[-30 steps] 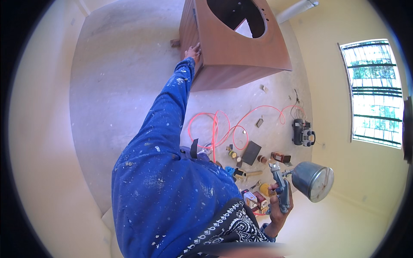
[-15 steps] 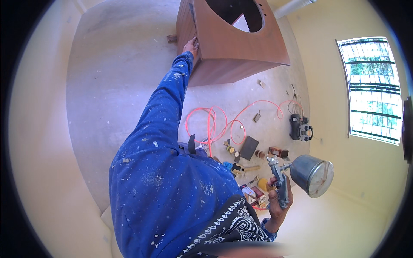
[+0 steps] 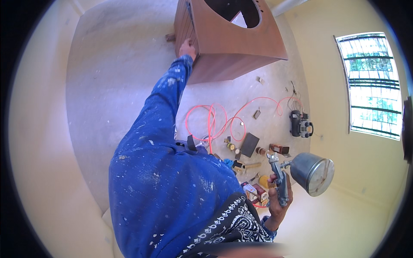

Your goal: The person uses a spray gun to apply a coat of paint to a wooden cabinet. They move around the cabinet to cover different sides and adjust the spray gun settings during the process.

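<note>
With my left arm stretched far forward, my left hand (image 3: 188, 48) touches the grooved side panel of a brown wooden cabinet (image 3: 238, 45). Its fingers are slightly bent against the wood and partly hidden. The cabinet's broad top has a large round cutout. At the lower right my right hand (image 3: 278, 202) grips a metal spray gun (image 3: 279, 180) by its handle. A silver paint cup (image 3: 310, 174) is attached to the gun, tilted sideways in the picture, away from the cabinet.
A red air hose (image 3: 232, 120) loops over the concrete floor (image 3: 107, 86) toward a small compressor (image 3: 301, 124) by the right wall. Cans, a dark flat board (image 3: 250, 144), boxes (image 3: 260, 192) and tools lie near my body. A barred window (image 3: 373, 86) is at right.
My left hand has shifted slightly from the cabinet's edge onto its grooved side panel. The spray gun stays nearly still in my right hand. The view has tilted a little.
</note>
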### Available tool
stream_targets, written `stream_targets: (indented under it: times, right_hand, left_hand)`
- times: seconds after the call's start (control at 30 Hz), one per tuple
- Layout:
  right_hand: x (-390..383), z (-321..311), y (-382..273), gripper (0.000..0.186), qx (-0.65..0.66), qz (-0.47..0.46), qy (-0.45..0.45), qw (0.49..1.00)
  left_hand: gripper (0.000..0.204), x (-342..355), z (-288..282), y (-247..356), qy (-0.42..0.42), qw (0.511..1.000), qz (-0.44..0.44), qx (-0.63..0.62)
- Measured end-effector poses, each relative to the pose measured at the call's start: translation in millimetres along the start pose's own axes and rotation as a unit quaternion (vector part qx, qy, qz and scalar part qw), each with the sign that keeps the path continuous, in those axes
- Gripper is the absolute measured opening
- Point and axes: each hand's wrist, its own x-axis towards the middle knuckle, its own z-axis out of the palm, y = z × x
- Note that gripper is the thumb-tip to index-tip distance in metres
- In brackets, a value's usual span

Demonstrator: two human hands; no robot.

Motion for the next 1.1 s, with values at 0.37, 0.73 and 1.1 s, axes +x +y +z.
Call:
stream_targets:
  times: [0.37,0.73,1.1]
  right_hand:
    - [28.5,-58.6,-45.6,0.094,0.056,-0.135,0.041,0.988]
    - [109.4,-44.2,143.1,0.047,-0.173,-0.387,-0.246,0.871]
    - [167.0,44.9,249.3,0.049,-0.202,-0.411,-0.287,0.841]
  left_hand:
    - [0.033,-329.4,30.6,-174.7,-0.638,0.562,0.285,0.442]
    - [0.030,-434.2,-165.3,-203.6,-0.288,0.772,0.278,0.494]
    - [0.059,-703.1,-149.7,-167.2,-0.191,0.946,-0.256,0.051]
